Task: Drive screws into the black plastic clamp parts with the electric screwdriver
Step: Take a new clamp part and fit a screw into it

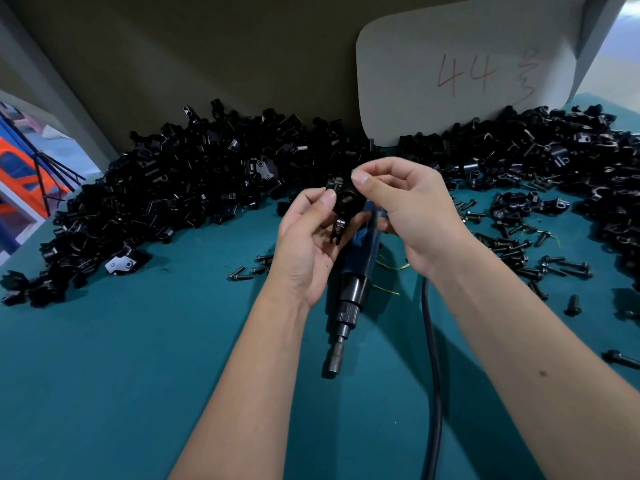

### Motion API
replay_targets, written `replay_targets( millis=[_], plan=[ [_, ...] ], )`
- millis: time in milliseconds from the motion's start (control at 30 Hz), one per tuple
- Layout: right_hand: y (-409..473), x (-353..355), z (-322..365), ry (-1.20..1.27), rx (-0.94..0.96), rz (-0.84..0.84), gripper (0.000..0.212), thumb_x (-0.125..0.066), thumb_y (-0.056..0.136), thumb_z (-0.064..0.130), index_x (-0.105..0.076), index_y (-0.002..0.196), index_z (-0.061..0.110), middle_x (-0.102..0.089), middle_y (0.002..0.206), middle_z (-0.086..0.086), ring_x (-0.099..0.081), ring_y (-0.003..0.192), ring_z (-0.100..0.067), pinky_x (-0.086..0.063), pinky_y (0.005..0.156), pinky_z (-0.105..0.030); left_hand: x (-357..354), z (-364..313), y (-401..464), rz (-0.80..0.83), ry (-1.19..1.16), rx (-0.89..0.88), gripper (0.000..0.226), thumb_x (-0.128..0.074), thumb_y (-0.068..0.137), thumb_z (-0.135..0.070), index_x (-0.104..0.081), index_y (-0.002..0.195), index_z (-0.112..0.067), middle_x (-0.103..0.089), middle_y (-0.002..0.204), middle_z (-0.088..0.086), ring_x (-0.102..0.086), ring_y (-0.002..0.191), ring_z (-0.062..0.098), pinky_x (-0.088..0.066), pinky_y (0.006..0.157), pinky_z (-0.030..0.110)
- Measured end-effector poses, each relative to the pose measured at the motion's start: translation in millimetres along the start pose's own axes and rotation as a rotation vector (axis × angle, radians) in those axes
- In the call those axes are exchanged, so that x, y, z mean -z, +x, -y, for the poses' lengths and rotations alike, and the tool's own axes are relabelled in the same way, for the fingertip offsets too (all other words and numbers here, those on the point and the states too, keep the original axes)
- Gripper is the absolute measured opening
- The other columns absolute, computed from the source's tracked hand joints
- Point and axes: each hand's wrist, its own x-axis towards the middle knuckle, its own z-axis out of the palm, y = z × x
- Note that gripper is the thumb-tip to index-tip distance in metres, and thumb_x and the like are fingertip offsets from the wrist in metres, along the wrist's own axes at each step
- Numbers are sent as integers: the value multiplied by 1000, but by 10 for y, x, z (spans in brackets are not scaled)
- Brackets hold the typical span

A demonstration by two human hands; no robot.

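My left hand (308, 244) holds a black clamp part (348, 199) above the table, thumb on its left side. A small screw (337, 182) sits at the clamp's top edge. My right hand (415, 216) is just right of the clamp; its thumb and forefinger are pinched together by the screw, and whether they touch it is unclear. Its lower fingers curl round the blue body of the electric screwdriver (353, 285), whose bit (336, 362) points toward me, away from the clamp.
A long heap of black clamp parts (194, 188) runs along the back of the green table (121, 375), continuing at the right (554, 150). Loose screws (512, 251) lie at right. The screwdriver's black cable (434, 358) trails toward me. A grey card (464, 71) stands behind.
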Motion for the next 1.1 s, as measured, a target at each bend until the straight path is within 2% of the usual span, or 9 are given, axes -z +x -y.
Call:
replay_targets(
  millis=[100, 167, 233, 333, 533, 667, 800, 933, 1100],
  plan=[
    [-9, 7, -2, -21, 78, 60, 8, -74, 96, 14, -80, 94, 18, -70, 77, 7, -62, 69, 1, -45, 55, -15, -4, -6, 12, -2, 53, -46, 15, -62, 101, -15, -63, 111, -4, -77, 95, 9, -76, 93, 30, -60, 79, 29],
    [-12, 6, -20, -36, 83, 64, 10, -73, 97, 14, -81, 94, 19, -72, 79, 7, -62, 70, -1, -46, 56, -15, -10, 11, 17, -9, 95, -91, 29, -66, 98, -16, -61, 120, 2, -76, 102, 16, -76, 92, 32, -61, 80, 31],
    [-8, 20, -34, -41, 80, 80, 12, -71, 98, 16, -81, 98, 24, -73, 84, 7, -62, 75, -3, -48, 60, -19, -21, 16, 22, -25, 124, -134, 35, -71, 92, -19, -62, 118, 3, -75, 105, 19, -75, 92, 34, -61, 81, 33],
    [-9, 28, -47, -35, 106, 113, 14, -69, 99, 15, -81, 101, 23, -74, 88, 6, -64, 81, -2, -52, 66, -21, -7, 4, 35, -44, 168, -169, 31, -75, 85, -21, -67, 109, -4, -73, 104, 17, -73, 98, 37, -61, 83, 35],
    [-4, 1, -36, -80, 178, 102, 10, -74, 95, 8, -74, 86, 13, -71, 78, 2, -63, 71, -2, -51, 60, -16, 37, -20, 35, -39, 176, -162, 28, -77, 81, -18, -69, 104, -4, -74, 97, 12, -75, 84, 33, -62, 80, 35],
    [-10, -13, -66, 23, 95, 130, 14, -70, 96, 6, -77, 93, 17, -72, 85, 1, -63, 78, -7, -50, 67, -24, 39, -20, 23, -8, 211, -151, 23, -77, 82, -17, -70, 101, -5, -76, 91, 8, -75, 82, 31, -62, 77, 32],
    [4, 6, -64, 58, 25, 125, 7, -77, 91, 11, -79, 89, 18, -75, 82, 6, -66, 80, -7, -50, 72, -27, 28, -2, 13, -34, 144, -129, 30, -77, 82, -16, -69, 106, 1, -76, 96, 15, -76, 85, 32, -61, 75, 29],
    [0, 29, -37, 102, 19, 140, 7, -81, 87, 15, -79, 82, 18, -77, 83, 1, -68, 78, -10, -51, 69, -27, -9, 20, 15, -33, 12, -59, 31, -76, 80, -18, -69, 106, -1, -75, 97, 15, -78, 82, 30, -59, 72, 22],
    [-13, 6, -43, 92, 15, 99, 19, -84, 85, 18, -75, 69, 23, -74, 75, 0, -64, 66, -7, -49, 58, -20, -24, 24, -3, 7, 20, -40, 33, -76, 81, -15, -66, 106, 3, -75, 96, 19, -78, 82, 31, -60, 71, 24]
  ],
)
